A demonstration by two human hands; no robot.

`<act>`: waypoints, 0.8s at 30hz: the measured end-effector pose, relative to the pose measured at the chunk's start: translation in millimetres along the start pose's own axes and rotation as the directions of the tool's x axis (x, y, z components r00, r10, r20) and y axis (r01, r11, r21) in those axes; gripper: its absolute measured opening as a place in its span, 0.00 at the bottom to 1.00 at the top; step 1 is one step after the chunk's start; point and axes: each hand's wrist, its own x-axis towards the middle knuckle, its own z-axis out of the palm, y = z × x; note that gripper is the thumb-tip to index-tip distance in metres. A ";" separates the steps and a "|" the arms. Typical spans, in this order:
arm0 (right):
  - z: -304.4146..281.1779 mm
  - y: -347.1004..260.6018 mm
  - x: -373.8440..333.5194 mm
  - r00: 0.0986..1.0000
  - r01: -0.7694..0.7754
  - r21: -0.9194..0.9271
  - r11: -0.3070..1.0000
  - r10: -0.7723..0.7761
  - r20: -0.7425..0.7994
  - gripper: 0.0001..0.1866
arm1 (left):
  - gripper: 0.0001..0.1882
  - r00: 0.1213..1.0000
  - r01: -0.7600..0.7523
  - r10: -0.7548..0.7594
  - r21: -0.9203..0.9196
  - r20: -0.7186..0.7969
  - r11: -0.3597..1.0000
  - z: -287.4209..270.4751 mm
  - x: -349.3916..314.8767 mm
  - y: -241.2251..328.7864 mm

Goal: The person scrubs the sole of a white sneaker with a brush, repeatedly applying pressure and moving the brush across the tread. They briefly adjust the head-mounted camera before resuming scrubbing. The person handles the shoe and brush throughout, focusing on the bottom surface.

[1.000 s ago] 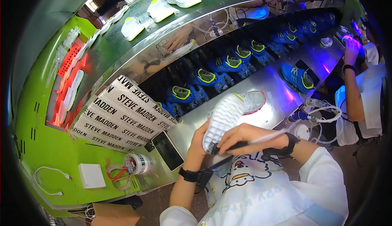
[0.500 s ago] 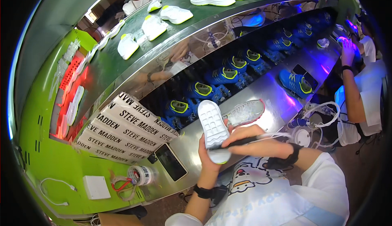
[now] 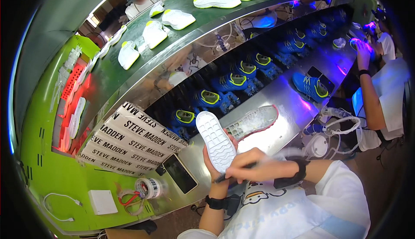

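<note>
White sole (image 3: 216, 142), dark tool (image 3: 221, 178) now shifted off the tread to the lower edge.
Left hand (image 3: 210, 166) grips the sole beside the metal bench (image 3: 290, 109); right hand (image 3: 253, 163) clasps the tool, suggesting edge work.

- Bold black capitals repeat in rows over the white box (image 3: 129, 140) at the right side of my green worktop (image 3: 78, 183).
- Black capitals, partly cut off, mark the tape roll (image 3: 152, 188) by that worktop's right edge.
- Pale blue letters, partly legible, cross my shirt (image 3: 276, 211).
</note>
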 end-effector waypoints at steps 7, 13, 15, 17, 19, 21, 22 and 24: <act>-25.6 -11.4 -4.2 0.944 -0.330 0.177 0.927 0.329 0.038 0.11 | 0.36 0.973 0.197 -0.224 0.324 0.049 0.926 9.5 4.9 19.3; -33.2 -5.0 -5.6 0.958 0.285 -0.321 0.903 -0.253 0.137 0.09 | 0.26 0.856 0.516 -0.469 0.376 -0.216 0.769 27.1 17.9 38.7; -37.1 -21.4 -10.8 0.949 0.314 -0.208 0.926 -0.309 0.055 0.07 | 0.22 0.818 0.574 -0.461 0.454 -0.344 0.681 50.7 14.2 30.0; -31.1 -13.9 -11.7 0.893 0.448 -0.245 0.860 -0.443 0.080 0.06 | 0.20 0.852 0.523 -0.372 0.597 -0.368 0.608 108.8 11.8 11.6; -38.5 -18.8 -16.1 0.923 0.376 -0.275 0.885 -0.334 0.190 0.07 | 0.20 0.700 0.710 -0.606 0.457 -0.378 0.536 80.4 33.2 31.1; -44.3 -19.0 -20.8 0.938 0.331 -0.302 0.894 -0.274 0.214 0.07 | 0.20 0.656 0.750 -0.592 0.494 -0.469 0.439 82.3 35.4 32.8; -44.5 -19.8 -19.1 0.906 0.422 -0.259 0.869 -0.399 0.138 0.07 | 0.20 0.624 0.776 -0.667 0.419 -0.407 0.471 87.1 37.1 33.1; -42.7 -16.4 -16.4 0.903 0.429 -0.277 0.860 -0.399 0.161 0.06 | 0.19 0.651 0.746 -0.629 0.512 -0.426 0.426 90.6 41.3 32.4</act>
